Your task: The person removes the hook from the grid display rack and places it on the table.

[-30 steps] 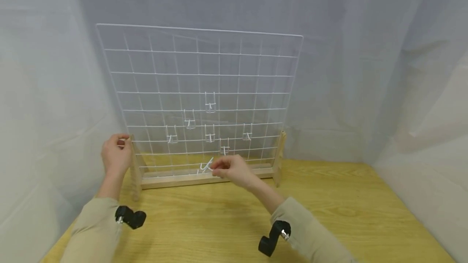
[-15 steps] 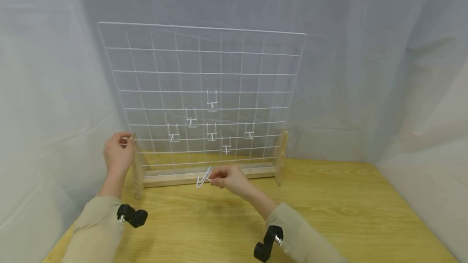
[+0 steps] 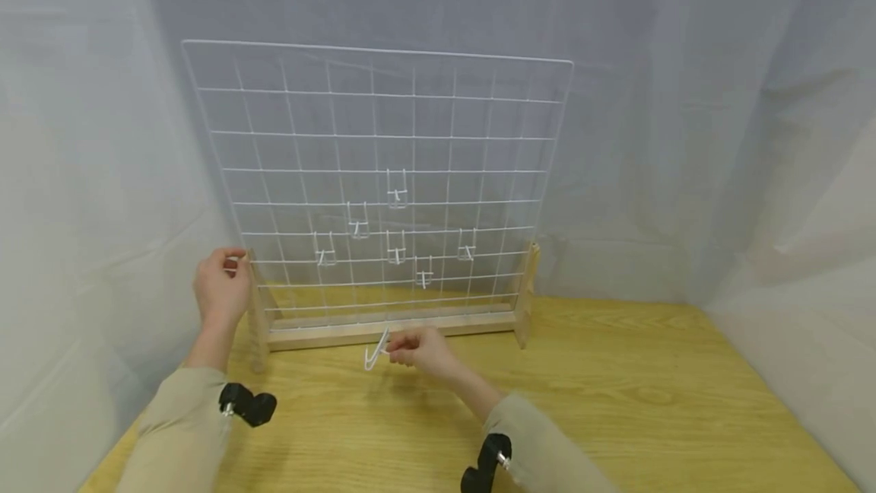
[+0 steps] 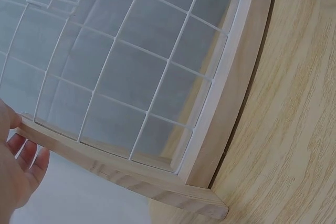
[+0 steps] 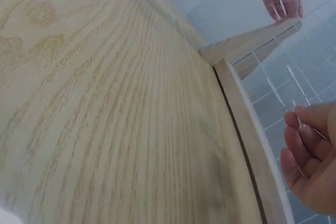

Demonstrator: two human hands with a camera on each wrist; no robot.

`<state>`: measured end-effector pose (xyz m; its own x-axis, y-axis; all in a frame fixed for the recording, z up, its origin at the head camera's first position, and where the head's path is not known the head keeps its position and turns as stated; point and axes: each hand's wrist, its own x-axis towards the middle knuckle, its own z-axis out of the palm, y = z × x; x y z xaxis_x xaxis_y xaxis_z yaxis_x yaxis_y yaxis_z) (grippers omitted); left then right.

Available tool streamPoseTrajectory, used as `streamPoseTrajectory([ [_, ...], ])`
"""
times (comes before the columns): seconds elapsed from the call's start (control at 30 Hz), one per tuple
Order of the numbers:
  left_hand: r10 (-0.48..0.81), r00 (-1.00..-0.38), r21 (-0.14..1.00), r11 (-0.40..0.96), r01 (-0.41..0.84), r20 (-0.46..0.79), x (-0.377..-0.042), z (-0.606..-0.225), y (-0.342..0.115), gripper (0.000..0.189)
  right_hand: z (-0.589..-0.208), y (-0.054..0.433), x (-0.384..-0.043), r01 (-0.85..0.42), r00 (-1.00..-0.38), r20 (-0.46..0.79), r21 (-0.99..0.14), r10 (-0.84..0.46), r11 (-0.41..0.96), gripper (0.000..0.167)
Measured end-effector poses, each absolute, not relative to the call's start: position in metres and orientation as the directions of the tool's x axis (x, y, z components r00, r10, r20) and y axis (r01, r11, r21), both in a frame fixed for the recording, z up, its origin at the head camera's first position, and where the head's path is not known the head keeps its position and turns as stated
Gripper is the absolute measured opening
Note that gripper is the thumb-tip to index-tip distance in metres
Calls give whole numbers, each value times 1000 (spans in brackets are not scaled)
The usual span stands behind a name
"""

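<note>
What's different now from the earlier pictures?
The right hand has drawn the white hook it pinches downward, toward the person, away from the wire grid. Nothing was let go. The left hand stays at the left wooden post; the six hung hooks remain in place.

Worktop: yellowish wood, visible grain, back edge meets sheeting. Pale, wrinkled sheets on three sides: left sheet, back sheet, right sheet. Back one greyer, soft vertical folds; right one creased. Light diffuse, shadows soft. Light source out of frame.
</note>
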<state>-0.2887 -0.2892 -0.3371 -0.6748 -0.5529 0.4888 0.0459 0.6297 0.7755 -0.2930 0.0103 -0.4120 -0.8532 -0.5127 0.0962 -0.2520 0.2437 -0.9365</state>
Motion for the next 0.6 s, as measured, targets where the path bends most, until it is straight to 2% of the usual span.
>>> streamPoseTrajectory([
  [0.37, -551, -670, 773, 632, 55, 498, -287, -335, -287, 24, -434, 5, -295, -263, -864, 73, -909, -498, 322, 6],
  [0.6, -550, -668, 771, 634, 56, 501, -288, -336, -288, 23, -441, 3, -294, -265, -848, 44, -898, -528, 351, 5],
])
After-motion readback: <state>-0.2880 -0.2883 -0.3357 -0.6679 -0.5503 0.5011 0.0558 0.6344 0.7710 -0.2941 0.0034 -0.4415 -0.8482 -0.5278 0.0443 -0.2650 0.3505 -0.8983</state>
